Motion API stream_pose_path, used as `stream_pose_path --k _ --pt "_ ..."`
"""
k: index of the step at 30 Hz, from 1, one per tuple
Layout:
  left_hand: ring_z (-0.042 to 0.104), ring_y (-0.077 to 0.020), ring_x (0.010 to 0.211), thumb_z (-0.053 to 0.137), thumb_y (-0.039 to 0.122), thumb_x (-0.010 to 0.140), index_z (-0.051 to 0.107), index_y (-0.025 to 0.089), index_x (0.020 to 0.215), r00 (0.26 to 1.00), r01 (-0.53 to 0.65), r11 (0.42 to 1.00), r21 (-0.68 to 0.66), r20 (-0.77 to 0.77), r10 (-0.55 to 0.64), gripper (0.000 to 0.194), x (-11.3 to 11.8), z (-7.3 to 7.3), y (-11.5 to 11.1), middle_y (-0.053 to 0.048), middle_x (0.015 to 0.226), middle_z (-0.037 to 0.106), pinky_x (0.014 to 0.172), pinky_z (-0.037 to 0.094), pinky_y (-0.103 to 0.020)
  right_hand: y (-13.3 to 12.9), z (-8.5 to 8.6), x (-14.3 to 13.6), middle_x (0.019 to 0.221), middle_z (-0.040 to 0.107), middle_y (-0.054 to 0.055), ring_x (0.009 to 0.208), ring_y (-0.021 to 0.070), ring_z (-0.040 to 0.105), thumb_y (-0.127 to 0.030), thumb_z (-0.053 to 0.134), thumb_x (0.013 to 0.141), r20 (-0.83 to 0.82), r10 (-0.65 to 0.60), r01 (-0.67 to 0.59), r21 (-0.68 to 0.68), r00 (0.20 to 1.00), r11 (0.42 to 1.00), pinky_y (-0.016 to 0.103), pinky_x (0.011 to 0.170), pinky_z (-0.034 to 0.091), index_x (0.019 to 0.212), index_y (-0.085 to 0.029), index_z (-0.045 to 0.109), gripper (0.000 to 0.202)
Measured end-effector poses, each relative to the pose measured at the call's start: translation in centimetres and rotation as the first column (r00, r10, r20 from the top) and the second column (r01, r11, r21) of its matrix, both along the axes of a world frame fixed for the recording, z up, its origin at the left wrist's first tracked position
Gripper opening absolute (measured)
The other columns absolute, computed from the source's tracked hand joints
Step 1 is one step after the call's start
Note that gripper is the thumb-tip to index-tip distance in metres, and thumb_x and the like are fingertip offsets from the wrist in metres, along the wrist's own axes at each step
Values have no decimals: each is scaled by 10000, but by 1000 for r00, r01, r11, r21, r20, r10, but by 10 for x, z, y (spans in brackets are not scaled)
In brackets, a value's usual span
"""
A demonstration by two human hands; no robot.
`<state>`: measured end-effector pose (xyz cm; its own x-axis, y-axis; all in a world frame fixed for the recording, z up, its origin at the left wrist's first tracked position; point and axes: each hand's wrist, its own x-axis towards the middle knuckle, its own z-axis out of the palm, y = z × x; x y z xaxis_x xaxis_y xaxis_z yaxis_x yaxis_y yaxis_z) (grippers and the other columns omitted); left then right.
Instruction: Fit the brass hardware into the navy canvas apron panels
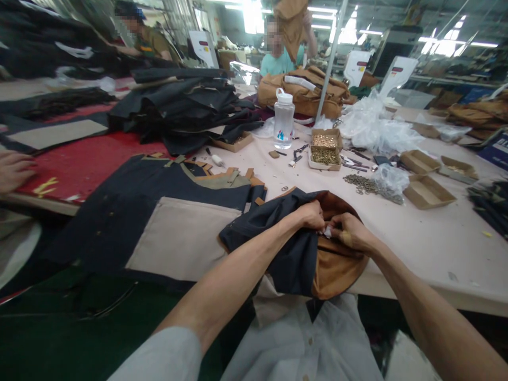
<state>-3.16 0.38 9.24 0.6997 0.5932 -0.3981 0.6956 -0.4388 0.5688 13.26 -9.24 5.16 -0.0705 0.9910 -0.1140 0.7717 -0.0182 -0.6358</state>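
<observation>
Both hands meet at the near edge of the work table [416, 248], over a bunched garment [293, 248] of dark navy cloth with a tan-brown lining. The left hand [311, 214] grips a fold of the navy cloth, its fingers curled tight into the fabric. The right hand [351, 233] pinches at the same spot from the other side, fingertips closed on the cloth next to a small white tag [327, 231] that shows between the two hands. The garment lies crumpled at the table's front edge, partly hanging over it toward the person's lap; its long axis runs roughly from upper left to lower right, the navy end pointing left and the brown lining opening toward the right and downward. Just left of it lies a flat navy apron [151, 211] with a beige pocket panel. Farther back on the table stand a clear water bottle [284, 119] and an open box of brass fittings [324, 148], with a loose heap of metal rings [367, 186] to the right. At the left edge of the view, another person's hand [14, 169] rests on the red surface.
</observation>
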Motion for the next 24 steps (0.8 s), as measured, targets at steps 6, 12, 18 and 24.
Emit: stream_pose_path --k 6,12,18,24 --pt "657 -174 631 728 175 666 678 134 693 994 -69 987 -145 75 81 71 -4 -9 8 -47 663 691 524 459 -227 13 13 5 638 653 17 561 141 503 -248 643 713 -99 19 -32 -132 995 991 235 496 324 726 -170 705 101" --pt "650 -185 667 755 256 679 711 119 748 985 -138 980 -141 83 151 160 -1 -14 17 -72 725 704 544 459 -241 24 16 8 609 641 17 531 130 484 -307 731 682 -108 16 -39 -216 994 976 232 458 304 678 -169 705 140" --pt "631 -178 661 743 285 685 693 132 780 980 -151 981 -123 113 165 186 -3 -20 18 -57 739 693 525 417 -247 33 8 5 587 649 18 486 130 507 -265 793 624 43 -31 41 -248 999 968 235 430 289 678 -177 723 125" --pt "625 -166 658 681 253 717 643 181 813 980 -26 999 32 199 19 126 -11 -23 4 -22 759 690 555 425 -251 37 16 0 567 646 21 500 144 570 -205 753 617 232 8 53 -256 973 965 226 437 299 682 -159 717 86"
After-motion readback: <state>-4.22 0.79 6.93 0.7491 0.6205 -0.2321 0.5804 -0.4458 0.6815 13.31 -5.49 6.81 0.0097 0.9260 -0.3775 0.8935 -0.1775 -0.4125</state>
